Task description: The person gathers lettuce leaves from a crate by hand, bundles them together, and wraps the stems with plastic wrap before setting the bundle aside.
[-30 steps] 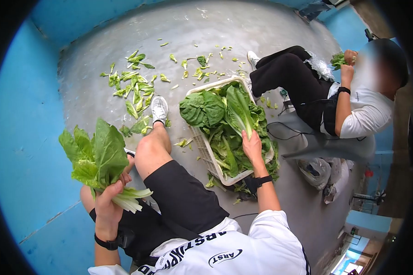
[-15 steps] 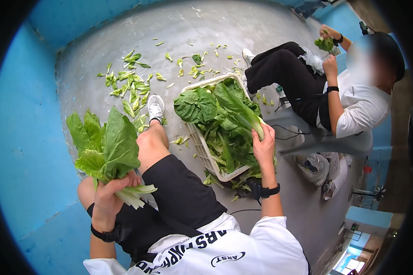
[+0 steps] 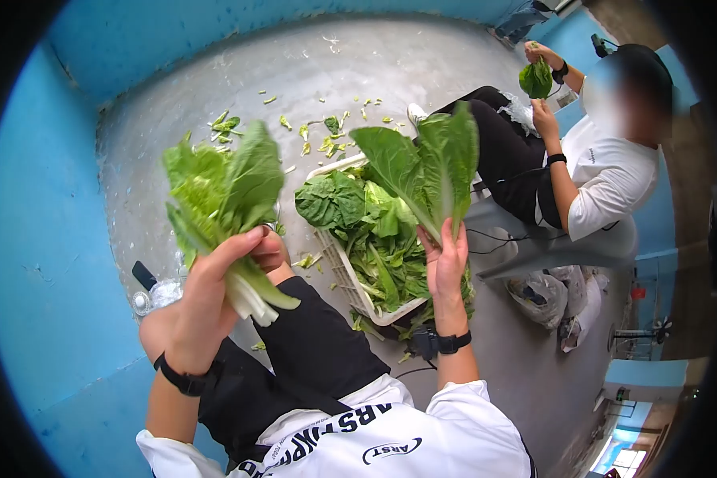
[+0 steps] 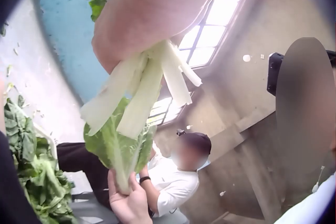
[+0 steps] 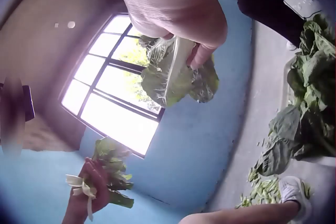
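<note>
My left hand [image 3: 223,271] grips a bunch of leafy greens [image 3: 251,179] round its stalks, the leaves pointing up. In the left wrist view the pale, flat stalk ends [image 4: 139,98] stick out below the fist. My right hand [image 3: 448,263] pinches leafy greens with a white midrib [image 3: 452,163] near the base, with broad leaf parts fanning upward. They overlap the far side of a white plastic crate [image 3: 338,275] heaped with more greens [image 3: 386,263]. In the right wrist view the pale midrib [image 5: 178,66] hangs between thumb and fingers.
Across the crate another person [image 3: 613,187] sits holding a green leaf [image 3: 535,78]. Trimmed leaf scraps [image 3: 332,143] lie scattered on the grey floor. Stuffed plastic bags [image 3: 542,299] stand at the right, near black cables [image 3: 494,239]. A blue wall [image 3: 48,263] runs along the left.
My right hand has lifted the greens off the heap and tilted them upright. My left hand has moved up and right with its bunch. The other person's hands have shifted with their leaf.
</note>
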{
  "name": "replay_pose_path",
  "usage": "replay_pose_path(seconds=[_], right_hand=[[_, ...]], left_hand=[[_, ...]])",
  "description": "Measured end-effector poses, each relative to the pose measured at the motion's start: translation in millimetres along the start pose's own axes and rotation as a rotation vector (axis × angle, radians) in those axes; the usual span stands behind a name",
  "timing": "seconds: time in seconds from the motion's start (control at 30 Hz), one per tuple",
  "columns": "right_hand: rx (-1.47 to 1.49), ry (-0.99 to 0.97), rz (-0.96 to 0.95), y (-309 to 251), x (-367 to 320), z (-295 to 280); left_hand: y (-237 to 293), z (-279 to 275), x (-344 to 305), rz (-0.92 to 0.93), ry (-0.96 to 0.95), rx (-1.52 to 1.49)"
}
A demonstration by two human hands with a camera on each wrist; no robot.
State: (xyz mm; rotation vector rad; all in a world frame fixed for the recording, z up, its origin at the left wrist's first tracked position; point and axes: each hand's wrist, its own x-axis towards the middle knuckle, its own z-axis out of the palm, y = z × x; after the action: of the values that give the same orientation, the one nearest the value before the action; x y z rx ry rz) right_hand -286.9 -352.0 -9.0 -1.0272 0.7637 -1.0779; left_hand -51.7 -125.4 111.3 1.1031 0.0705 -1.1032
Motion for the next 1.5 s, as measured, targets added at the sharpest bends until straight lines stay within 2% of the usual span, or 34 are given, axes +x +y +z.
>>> replay_pose_path(seconds=[0.07,0.13,0.2,0.3,0.43,0.47,0.53,0.6,0.63,0.67,0.73,0.77,0.87,0.97,1.03,1.17,1.3,1.33,1.37,1.4,1.43,1.5], right_hand=[[0.104,-0.031,0.048,-4,-7,9],[0.356,-0.034,0.140,-9,-17,26],[0.422,-0.076,0.154,-4,-26,34],[0.742,-0.138,0.354,-3,-45,56],[0.724,-0.206,0.466,0,-66,81],[0.728,-0.217,0.463,-1,-69,88],[0.414,-0.246,0.345,-1,-78,97],[0.384,-0.271,0.324,-4,-80,99],[0.305,-0.322,0.285,-3,-79,98],[0.226,-0.367,0.250,-2,-79,96],[0.228,-0.371,0.275,-2,-78,96],[0.211,-0.371,0.272,0,-78,94],[0.233,-0.357,0.277,3,-79,90],[0.286,-0.332,0.275,2,-84,95],[0.301,-0.319,0.270,7,-86,97],[0.329,-0.291,0.264,31,-89,95],[0.294,-0.210,0.215,35,-89,99],[0.286,-0.167,0.181,37,-86,97],[0.317,-0.092,0.185,38,-80,92],[0.325,-0.113,0.117,38,-70,82],[0.292,-0.077,0.055,35,-61,74],[0.146,-0.047,-0.073,25,-53,74]], left_hand=[[0,3,10,-0.012,-0.057,0.004],[-18,-5,34,-0.068,-0.222,-0.042],[-36,-1,46,-0.101,-0.224,-0.096],[-60,10,55,0.011,-0.189,0.013],[-85,15,69,0.132,-0.150,0.098],[-87,17,69,0.161,-0.197,0.163],[-87,16,65,0.192,-0.241,0.227],[-85,17,61,0.228,-0.321,0.238],[-90,15,63,0.258,-0.355,0.080],[-92,12,66,0.260,-0.354,0.080],[-91,6,69,0.345,-0.370,0.296],[-93,5,69,0.345,-0.368,0.297],[-93,4,69,0.404,-0.313,0.355],[-100,-3,74,0.318,-0.295,0.360],[-103,1,71,0.238,-0.261,-0.007],[-105,4,77,0.125,-0.159,-0.020],[-110,4,82,0.404,-0.051,0.035],[-109,-1,85,0.402,-0.049,0.035],[-108,-10,92,0.436,0.076,0.055],[-107,-16,97,0.468,0.200,0.077],[-88,-12,85,0.393,0.151,-0.174],[-75,-25,88,0.379,0.084,-0.173]])
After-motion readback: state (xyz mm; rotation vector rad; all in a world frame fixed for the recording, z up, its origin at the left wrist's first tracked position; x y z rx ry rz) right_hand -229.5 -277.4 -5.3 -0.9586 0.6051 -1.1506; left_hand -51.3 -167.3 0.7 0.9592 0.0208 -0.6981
